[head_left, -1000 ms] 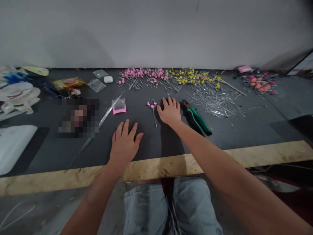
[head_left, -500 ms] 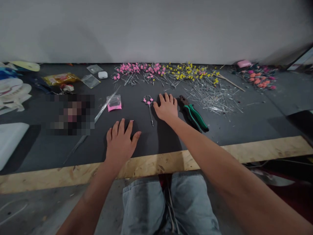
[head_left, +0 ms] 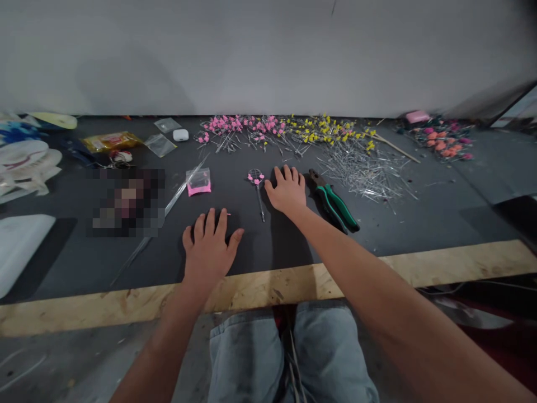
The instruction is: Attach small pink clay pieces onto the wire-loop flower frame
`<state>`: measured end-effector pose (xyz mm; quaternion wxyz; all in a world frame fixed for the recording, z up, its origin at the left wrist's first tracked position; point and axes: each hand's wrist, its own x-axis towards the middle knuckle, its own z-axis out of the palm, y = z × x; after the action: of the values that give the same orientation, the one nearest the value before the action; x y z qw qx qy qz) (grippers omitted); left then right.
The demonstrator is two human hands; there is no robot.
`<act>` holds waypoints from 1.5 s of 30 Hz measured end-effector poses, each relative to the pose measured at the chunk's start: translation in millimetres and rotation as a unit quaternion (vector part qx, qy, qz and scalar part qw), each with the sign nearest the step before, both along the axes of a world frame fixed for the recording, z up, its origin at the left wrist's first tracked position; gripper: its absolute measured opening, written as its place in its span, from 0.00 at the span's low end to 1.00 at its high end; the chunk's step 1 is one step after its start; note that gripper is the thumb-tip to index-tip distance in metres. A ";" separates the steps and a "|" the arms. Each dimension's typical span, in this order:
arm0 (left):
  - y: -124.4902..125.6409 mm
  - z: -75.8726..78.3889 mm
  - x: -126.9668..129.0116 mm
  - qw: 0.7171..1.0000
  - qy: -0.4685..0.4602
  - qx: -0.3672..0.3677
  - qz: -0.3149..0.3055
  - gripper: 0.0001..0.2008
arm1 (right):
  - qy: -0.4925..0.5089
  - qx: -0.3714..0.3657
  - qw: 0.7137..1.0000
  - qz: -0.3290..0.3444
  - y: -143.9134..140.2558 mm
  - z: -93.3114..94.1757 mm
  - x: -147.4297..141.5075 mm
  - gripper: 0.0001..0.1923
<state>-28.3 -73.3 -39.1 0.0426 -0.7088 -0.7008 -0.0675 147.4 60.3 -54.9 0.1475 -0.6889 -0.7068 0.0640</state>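
Note:
Palm down on the dark tabletop, my left hand has its fingers spread and holds nothing. A tiny pink piece lies by its index fingertip. My right hand also rests flat with fingers apart. Between the two hands lies a small wire racket-shaped piece with a round mesh head, pink bits on it and a thin stem. Just right of my right hand are green-and-black handled pliers. A small clear bag of pink material sits beyond my left hand.
Along the back lie wire pieces with pink bits, others with yellow bits, and a heap of bare wire pieces. Orange-and-pink tipped pieces are at far right. Left are clear strips, a white case and a white box.
The whole view has shifted slightly, so everything appears a little lower. Both hands stay flat in place, and the objects have not moved on the table.

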 end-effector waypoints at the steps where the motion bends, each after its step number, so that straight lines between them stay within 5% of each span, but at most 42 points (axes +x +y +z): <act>1: 3.8 -0.3 0.3 1.000 0.000 0.003 0.004 0.30 | 0.000 0.000 1.000 -0.001 -0.1 0.3 0.0 0.31; 45: 3.7 -2.0 2.1 0.997 -0.050 0.052 0.034 0.26 | -0.010 0.000 1.000 -0.002 2.2 -0.6 0.5 0.31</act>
<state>-26.2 -69.6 -41.1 0.0468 -0.6769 -0.7216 -0.1374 147.9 62.5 -55.5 0.1406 -0.6907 -0.7071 0.0568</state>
